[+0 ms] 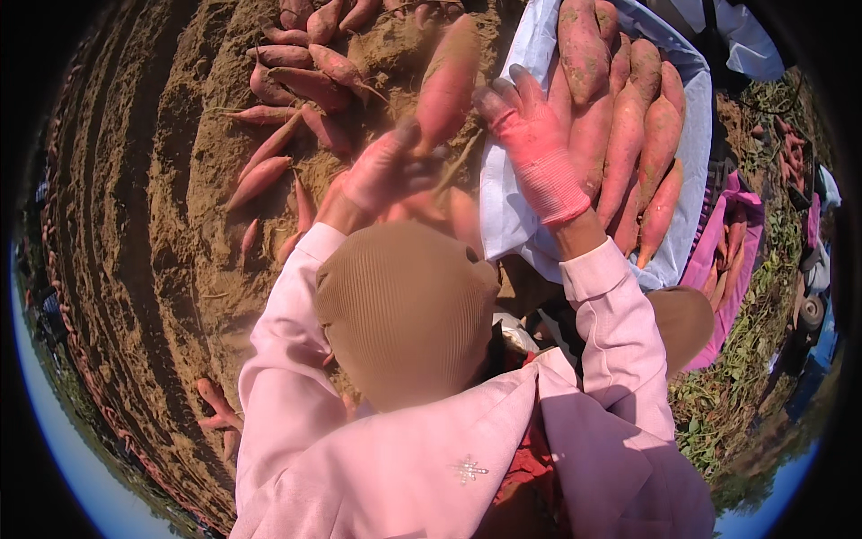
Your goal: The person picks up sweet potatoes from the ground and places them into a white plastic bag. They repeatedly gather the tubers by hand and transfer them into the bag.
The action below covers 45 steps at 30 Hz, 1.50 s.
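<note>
A large pink-skinned sweet potato (448,81) with soil on it stands upright above my left hand (387,165), near my gloved fingertips at its lower end. Blur there hides whether the fingers grip it. My right hand (528,135), in a pink knit glove with dark fingertips, lies at the left edge of a white-lined container (697,114), fingers apart and beside the stacked sweet potatoes (623,141). More sweet potatoes (313,87) lie on the soil to the upper left, and some are partly hidden below my left hand.
Furrowed brown soil (175,202) stretches to the left. My knee (404,310) is in front of me, below my hands. At the right stand a pink-lined crate (734,269) of sweet potatoes and green vines (700,411). A wheel (811,312) shows farther right.
</note>
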Each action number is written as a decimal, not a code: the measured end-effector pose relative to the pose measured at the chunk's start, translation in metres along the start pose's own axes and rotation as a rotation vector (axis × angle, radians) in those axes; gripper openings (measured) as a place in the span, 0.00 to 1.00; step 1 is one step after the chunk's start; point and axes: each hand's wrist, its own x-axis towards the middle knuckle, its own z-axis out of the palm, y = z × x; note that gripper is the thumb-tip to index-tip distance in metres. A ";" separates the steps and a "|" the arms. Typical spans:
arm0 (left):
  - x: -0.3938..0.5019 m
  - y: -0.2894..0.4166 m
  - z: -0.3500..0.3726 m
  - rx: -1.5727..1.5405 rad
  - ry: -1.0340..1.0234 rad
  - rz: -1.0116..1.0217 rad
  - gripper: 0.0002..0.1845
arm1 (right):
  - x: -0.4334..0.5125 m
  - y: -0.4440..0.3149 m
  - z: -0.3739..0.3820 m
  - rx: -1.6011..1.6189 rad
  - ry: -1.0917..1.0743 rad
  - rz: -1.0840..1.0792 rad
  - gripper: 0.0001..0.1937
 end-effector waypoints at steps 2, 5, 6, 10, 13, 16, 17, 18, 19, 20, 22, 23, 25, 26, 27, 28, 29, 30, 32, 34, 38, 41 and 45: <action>-0.006 -0.003 0.009 0.228 -0.112 0.100 0.22 | 0.027 0.013 0.005 0.297 -0.109 0.017 0.25; -0.011 0.006 0.040 0.276 0.037 0.098 0.24 | 0.030 0.006 0.001 0.643 -0.057 0.180 0.21; -0.005 0.008 0.036 0.281 0.053 0.103 0.27 | 0.031 0.007 -0.006 0.715 -0.049 0.158 0.19; 0.004 -0.005 -0.002 0.257 0.318 0.162 0.30 | 0.012 -0.021 -0.035 0.470 0.014 0.100 0.17; -0.014 -0.025 -0.021 0.336 0.395 0.062 0.25 | 0.007 -0.037 -0.075 0.148 0.038 -0.217 0.22; -0.012 -0.056 -0.021 0.295 0.446 0.030 0.27 | 0.019 -0.035 -0.136 0.061 0.115 -0.286 0.26; -0.008 -0.059 -0.044 0.299 0.414 -0.034 0.28 | 0.029 -0.040 -0.158 0.127 0.158 -0.234 0.25; -0.008 -0.061 -0.044 0.260 0.442 -0.046 0.29 | 0.040 -0.042 -0.178 0.193 0.200 -0.184 0.25; -0.003 -0.064 -0.049 0.252 0.391 -0.050 0.29 | 0.060 -0.036 -0.205 0.217 0.254 -0.154 0.24; -0.004 -0.065 -0.064 0.249 0.361 -0.041 0.29 | 0.085 -0.024 -0.219 0.257 0.289 -0.121 0.24; 0.003 -0.065 -0.076 0.227 0.281 -0.040 0.29 | 0.122 -0.014 -0.235 0.113 0.328 -0.089 0.21; 0.005 -0.065 -0.074 0.215 0.301 -0.041 0.28 | 0.138 -0.008 -0.243 0.041 0.348 -0.072 0.20; 0.007 -0.066 -0.054 0.185 0.346 -0.049 0.28 | 0.157 0.004 -0.240 -0.242 0.374 -0.075 0.21; 0.008 -0.068 -0.055 0.130 0.208 -0.062 0.26 | 0.161 0.007 -0.228 -0.448 0.394 -0.063 0.22; 0.011 -0.070 -0.067 0.087 0.122 -0.069 0.25 | 0.166 0.010 -0.216 -0.656 0.412 -0.050 0.23; 0.013 -0.071 -0.073 0.046 0.037 -0.078 0.25 | 0.172 0.014 -0.206 -0.726 0.434 0.070 0.28; 0.012 -0.074 -0.077 0.166 0.035 -0.046 0.23 | 0.176 0.017 -0.198 -0.795 0.454 0.192 0.33; 0.012 -0.074 -0.068 0.284 0.033 -0.013 0.21 | 0.177 0.018 -0.196 -0.774 0.440 0.207 0.36; 0.013 -0.078 -0.055 0.801 0.094 0.125 0.19 | 0.170 0.018 -0.202 -0.891 0.407 0.170 0.33; 0.012 -0.075 -0.042 1.277 0.147 0.252 0.18 | 0.165 0.007 -0.199 -1.060 0.290 0.132 0.32; 0.018 -0.073 -0.009 0.592 0.298 0.053 0.17 | 0.163 -0.005 -0.197 -1.248 0.140 0.126 0.36; 0.013 -0.070 -0.028 0.091 0.165 -0.046 0.20 | 0.176 0.014 -0.217 -1.091 0.184 0.135 0.38; 0.005 -0.076 -0.036 0.090 0.573 0.042 0.20 | 0.160 0.010 -0.216 -1.042 0.147 0.126 0.41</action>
